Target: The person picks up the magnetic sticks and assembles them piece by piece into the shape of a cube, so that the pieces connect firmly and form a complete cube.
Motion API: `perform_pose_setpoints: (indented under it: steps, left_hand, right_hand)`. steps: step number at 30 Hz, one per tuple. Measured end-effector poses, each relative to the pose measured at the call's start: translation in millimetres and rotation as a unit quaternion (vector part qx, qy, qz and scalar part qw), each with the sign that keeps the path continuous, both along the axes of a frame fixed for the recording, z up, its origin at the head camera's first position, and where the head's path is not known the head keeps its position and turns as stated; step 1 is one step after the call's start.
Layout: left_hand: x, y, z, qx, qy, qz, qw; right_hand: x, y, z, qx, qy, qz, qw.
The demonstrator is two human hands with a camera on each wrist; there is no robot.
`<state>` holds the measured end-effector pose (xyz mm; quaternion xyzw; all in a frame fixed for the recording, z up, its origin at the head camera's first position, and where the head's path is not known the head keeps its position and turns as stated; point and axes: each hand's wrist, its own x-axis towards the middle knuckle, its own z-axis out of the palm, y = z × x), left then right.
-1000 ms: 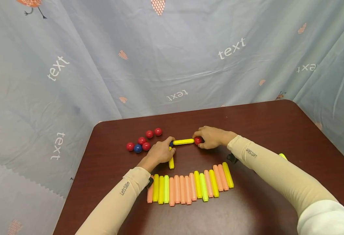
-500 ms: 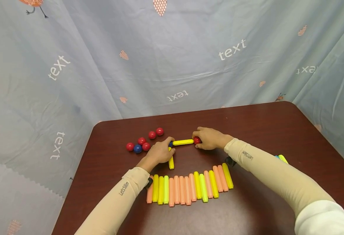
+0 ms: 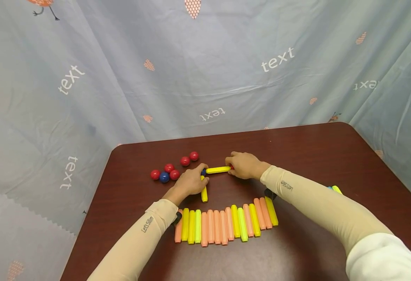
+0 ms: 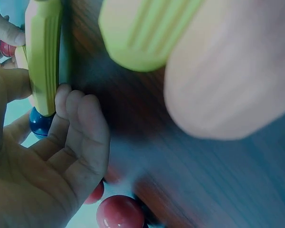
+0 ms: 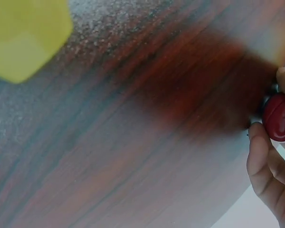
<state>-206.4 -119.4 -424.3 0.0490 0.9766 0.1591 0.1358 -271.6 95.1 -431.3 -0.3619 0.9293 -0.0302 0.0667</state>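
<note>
In the head view my left hand (image 3: 190, 182) pinches a yellow ribbed stick (image 3: 204, 190) between thumb and fingers near a blue ball (image 3: 203, 172). The left wrist view shows that blue ball (image 4: 40, 122) at the stick's end, with a finger behind it. A second yellow stick (image 3: 218, 169) runs from the blue ball toward my right hand (image 3: 245, 165). Thumb and fingers of that hand grip a red ball (image 5: 279, 118) at this stick's other end. The ball is mostly hidden in the head view.
Several red balls (image 3: 174, 175) and another blue ball (image 3: 164, 177) lie left of my left hand. A row of orange and yellow sticks (image 3: 224, 226) spans the near table. Behind the right forearm a yellow-green stick (image 3: 337, 189) is partly visible. A curtain (image 3: 205, 78) hangs behind.
My right hand has shifted slightly left and turned, covering more of the red ball. Two loose red balls at the back have rolled to the right. My left hand stays nearly still.
</note>
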Motion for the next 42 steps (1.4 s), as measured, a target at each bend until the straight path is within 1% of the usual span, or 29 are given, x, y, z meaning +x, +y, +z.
perform_pose_setpoints:
  steps: [7, 16, 24, 30, 33, 36, 42]
  left_hand:
    - [-1.8, -2, 1.6, -0.002, 0.001, 0.001, 1.0000]
    - [-1.4, -2, 0.3, -0.004, -0.002, 0.000, 1.0000]
    - [-0.2, -2, -0.4, -0.003, 0.000, 0.004, 1.0000]
    - [1.5, -3, -1.2, -0.003, -0.010, 0.006, 0.9999]
    - [2.0, -4, -2.3, -0.004, -0.011, 0.007, 0.9999]
    - [2.1, -4, -3.1, -0.005, -0.012, 0.007, 0.9999]
    - [1.7, -4, -4.2, -0.007, -0.004, -0.001, 1.0000]
  right_hand:
    - [-2.4, 0, 2.1, -0.005, 0.021, 0.009, 1.000]
    - [-1.4, 0, 4.9, 0.005, 0.012, 0.023, 1.000]
    - [1.9, -1, 5.4, 0.013, 0.016, 0.030, 0.999]
    - [2.1, 1, 6.6, 0.025, 0.006, 0.037, 0.999]
    - [0.6, 2, 9.6, 0.034, -0.006, 0.032, 0.999]
    - [-1.0, 4, 15.0, 0.044, -0.017, 0.017, 0.999]
    - [-5.4, 8, 28.4, 0.050, -0.021, -0.012, 0.998]
